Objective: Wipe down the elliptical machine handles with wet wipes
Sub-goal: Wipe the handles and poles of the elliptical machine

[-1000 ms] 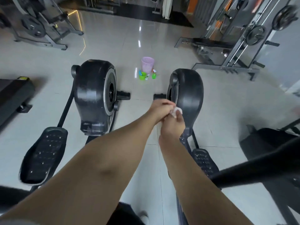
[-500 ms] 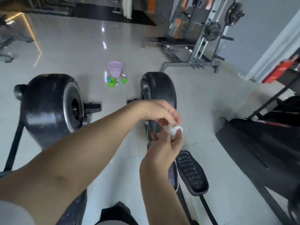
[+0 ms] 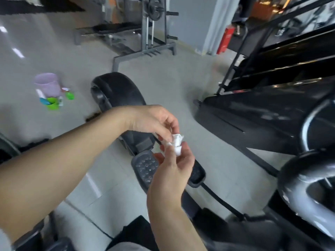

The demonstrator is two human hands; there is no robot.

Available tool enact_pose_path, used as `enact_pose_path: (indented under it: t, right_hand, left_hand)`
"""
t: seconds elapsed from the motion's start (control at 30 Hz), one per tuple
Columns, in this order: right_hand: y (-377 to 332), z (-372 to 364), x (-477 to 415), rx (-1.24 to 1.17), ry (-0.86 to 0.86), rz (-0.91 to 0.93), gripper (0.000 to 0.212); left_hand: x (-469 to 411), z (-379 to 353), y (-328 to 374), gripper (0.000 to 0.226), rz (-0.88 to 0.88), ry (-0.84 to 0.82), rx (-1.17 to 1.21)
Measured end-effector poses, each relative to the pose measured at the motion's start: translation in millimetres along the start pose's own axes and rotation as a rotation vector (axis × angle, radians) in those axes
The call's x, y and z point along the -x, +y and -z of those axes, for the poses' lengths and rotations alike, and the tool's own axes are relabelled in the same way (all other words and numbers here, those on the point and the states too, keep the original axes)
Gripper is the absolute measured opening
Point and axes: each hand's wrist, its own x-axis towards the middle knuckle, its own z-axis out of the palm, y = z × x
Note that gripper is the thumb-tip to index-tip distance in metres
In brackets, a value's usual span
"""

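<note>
A small crumpled white wet wipe (image 3: 176, 144) is pinched between both hands in the middle of the view. My left hand (image 3: 154, 121) reaches in from the left and grips the wipe's top with its fingertips. My right hand (image 3: 172, 169) comes up from below and holds the wipe's lower part against thumb and fingers. Beneath the hands are the elliptical's black flywheel housing (image 3: 117, 91) and a studded foot pedal (image 3: 144, 168). A glossy grey curved bar (image 3: 295, 180), possibly a handle, is blurred at the lower right, apart from both hands.
A black treadmill (image 3: 272, 105) fills the right side. On the tiled floor to the left stand a purple bucket (image 3: 48, 86) and small green containers (image 3: 52, 103). A grey weight rack (image 3: 154, 24) and a red extinguisher (image 3: 226, 39) stand behind.
The view has swung to the right, so the left elliptical is gone and the treadmill and grey bar appear. Both hands stay together on the wipe, with fingers spread more.
</note>
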Motion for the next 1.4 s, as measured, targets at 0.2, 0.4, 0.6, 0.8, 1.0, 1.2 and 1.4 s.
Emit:
enact_pose_path:
  t: [0.2, 0.4, 0.6, 0.8, 1.0, 1.2, 1.4]
  right_hand:
    - [-1, -3, -39, -0.061, 0.261, 0.087, 0.019]
    - [12, -13, -91, -0.168, 0.58, 0.185, 0.014]
    - [16, -38, -87, -0.319, 0.722, 0.319, 0.025]
    - [28, -40, -54, -0.227, 0.901, 0.454, 0.029]
    - [34, -23, -7, -0.309, 1.107, 0.577, 0.02]
    - [25, -25, 47, -0.3, 1.156, 0.716, 0.011]
    - [10, -32, 73, -0.181, 1.357, 0.897, 0.019]
  left_hand:
    - [-34, 15, -11, 0.026, -0.044, -0.085, 0.039]
    - [-100, 39, -20, 0.012, -0.176, -0.309, -0.055]
    - [-131, 34, 1, 0.007, -0.328, -0.582, -0.217]
    - [-121, 7, 21, 0.007, -0.506, -0.626, -0.271]
    - [-87, -30, 34, 0.013, -0.586, -0.626, -0.103]
    - [-40, -61, 67, 0.017, -0.692, -0.811, 0.026]
    - [-30, -91, 101, 0.011, -0.866, -0.976, 0.093]
